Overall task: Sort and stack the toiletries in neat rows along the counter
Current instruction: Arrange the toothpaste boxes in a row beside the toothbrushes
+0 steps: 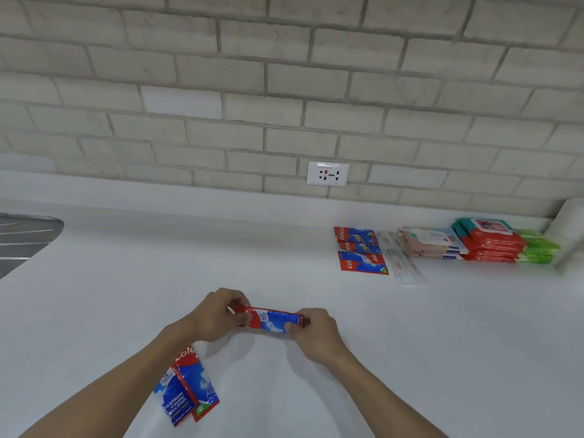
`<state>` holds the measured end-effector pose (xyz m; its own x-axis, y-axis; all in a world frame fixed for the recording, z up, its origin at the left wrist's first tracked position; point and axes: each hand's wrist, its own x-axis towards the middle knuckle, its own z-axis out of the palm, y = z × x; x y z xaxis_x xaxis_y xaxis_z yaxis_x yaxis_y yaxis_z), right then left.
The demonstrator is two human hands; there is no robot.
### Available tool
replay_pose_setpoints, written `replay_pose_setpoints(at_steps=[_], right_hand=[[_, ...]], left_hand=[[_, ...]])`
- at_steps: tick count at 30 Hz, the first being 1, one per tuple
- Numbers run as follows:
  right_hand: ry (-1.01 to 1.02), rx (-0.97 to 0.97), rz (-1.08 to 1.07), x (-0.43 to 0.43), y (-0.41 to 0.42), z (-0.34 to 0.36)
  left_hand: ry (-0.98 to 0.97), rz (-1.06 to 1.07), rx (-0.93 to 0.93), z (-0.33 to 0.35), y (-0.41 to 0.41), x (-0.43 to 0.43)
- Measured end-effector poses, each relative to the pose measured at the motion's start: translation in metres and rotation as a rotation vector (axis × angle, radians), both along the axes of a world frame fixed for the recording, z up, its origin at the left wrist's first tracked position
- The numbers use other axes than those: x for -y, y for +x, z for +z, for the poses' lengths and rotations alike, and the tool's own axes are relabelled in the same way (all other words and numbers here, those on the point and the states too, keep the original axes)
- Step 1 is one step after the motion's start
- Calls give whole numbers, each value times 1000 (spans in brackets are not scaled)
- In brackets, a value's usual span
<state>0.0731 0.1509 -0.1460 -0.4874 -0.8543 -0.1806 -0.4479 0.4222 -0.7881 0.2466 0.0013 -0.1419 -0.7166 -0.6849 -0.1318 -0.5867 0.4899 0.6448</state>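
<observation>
A red and blue toothpaste sachet [271,320] is held just above the white counter [410,343], level and stretched between both hands. My left hand [218,314] pinches its left end and my right hand [316,333] pinches its right end. Two more toothpaste sachets [189,390] lie overlapped on the counter under my left forearm. Far right, a row of toothpaste sachets [360,251] lies flat, beside clear-wrapped toothbrush packs [401,260], a pale wipes stack [433,245], a red wipes stack [489,241] and green packs [537,251].
A brick wall with a white power socket [328,173] runs behind the counter. A dark sink or drain surface [22,238] shows at the left edge. A white upright object [568,229] stands in the far right corner.
</observation>
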Motion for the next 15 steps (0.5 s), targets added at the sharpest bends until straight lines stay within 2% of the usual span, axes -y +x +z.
replay_pose_setpoints(at_steps=[6, 15], right_hand=[[-33, 65, -95, 0, -48, 10], [-59, 108, -248, -3, -141, 17]], left_hand=[[145, 54, -137, 12, -46, -4], [231, 66, -206, 24, -146, -6]])
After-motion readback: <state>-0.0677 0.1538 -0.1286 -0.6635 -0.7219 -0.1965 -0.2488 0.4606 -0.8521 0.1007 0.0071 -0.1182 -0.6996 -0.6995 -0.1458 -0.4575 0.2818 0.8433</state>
